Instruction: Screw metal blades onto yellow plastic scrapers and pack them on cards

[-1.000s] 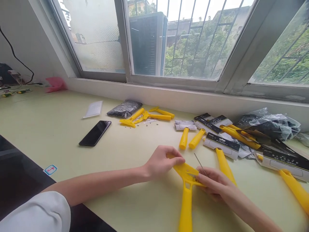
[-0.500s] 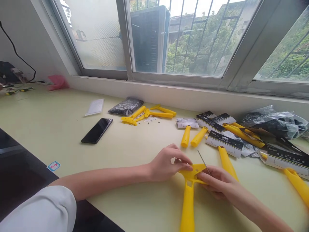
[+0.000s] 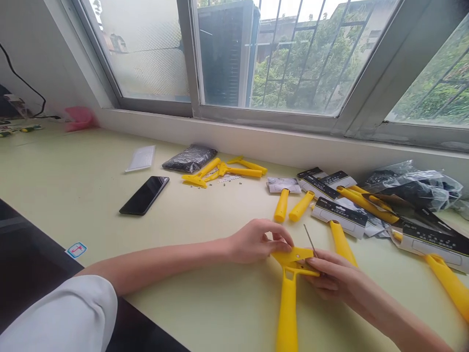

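The yellow scraper (image 3: 288,288) is lying near the front edge of the tabletop (image 3: 73,186), handle pointing toward the person. The left hand (image 3: 256,240) is pinching the left corner of its head with fingers curled close. The right hand (image 3: 335,278) is gripping the right side and holding a thin metal rod (image 3: 310,239) that's sticking up. Looks like light, stiff plastic, probably a bit slick, so the wide head is the best spot to grab. The surface is pale, smooth and flat. A phone (image 3: 144,195) and more scrapers in packaging (image 3: 340,215) are sitting toward the back edge, under the window (image 3: 256,54).
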{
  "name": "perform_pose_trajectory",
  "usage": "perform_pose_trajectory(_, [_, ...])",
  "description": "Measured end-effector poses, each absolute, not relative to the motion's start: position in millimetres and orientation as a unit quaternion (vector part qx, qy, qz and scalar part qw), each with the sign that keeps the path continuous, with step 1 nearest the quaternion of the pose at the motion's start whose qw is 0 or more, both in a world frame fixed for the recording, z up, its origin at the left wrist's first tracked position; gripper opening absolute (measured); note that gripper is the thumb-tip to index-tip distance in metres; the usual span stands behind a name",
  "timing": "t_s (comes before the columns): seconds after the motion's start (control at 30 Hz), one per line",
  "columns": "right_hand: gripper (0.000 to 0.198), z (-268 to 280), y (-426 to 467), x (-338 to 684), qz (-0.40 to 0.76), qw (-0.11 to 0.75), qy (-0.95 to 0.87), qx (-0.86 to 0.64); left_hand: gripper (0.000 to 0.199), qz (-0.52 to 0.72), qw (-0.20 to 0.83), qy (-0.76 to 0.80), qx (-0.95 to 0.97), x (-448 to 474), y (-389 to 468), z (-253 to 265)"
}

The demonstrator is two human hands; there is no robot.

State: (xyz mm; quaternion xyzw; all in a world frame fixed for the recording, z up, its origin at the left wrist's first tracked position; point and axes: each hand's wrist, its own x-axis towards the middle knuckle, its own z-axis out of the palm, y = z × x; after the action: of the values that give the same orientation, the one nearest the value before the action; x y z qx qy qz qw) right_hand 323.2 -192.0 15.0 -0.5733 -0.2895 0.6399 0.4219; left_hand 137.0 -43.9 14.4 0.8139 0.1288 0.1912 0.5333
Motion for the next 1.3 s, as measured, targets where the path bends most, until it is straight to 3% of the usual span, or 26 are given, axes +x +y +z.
perform_pose_trajectory(0.5, [0.054,17,-191,309,0.577,0.403,-0.337,-0.625,0.015,0.283,0.483,0.122,0.820,139,-54,-2])
perform_pose_trajectory(1.3, [0.052,14,-190,306,0.572,0.439,-0.335,-0.607,0.028,0.216,0.674,0.137,0.693,141,-48,-6])
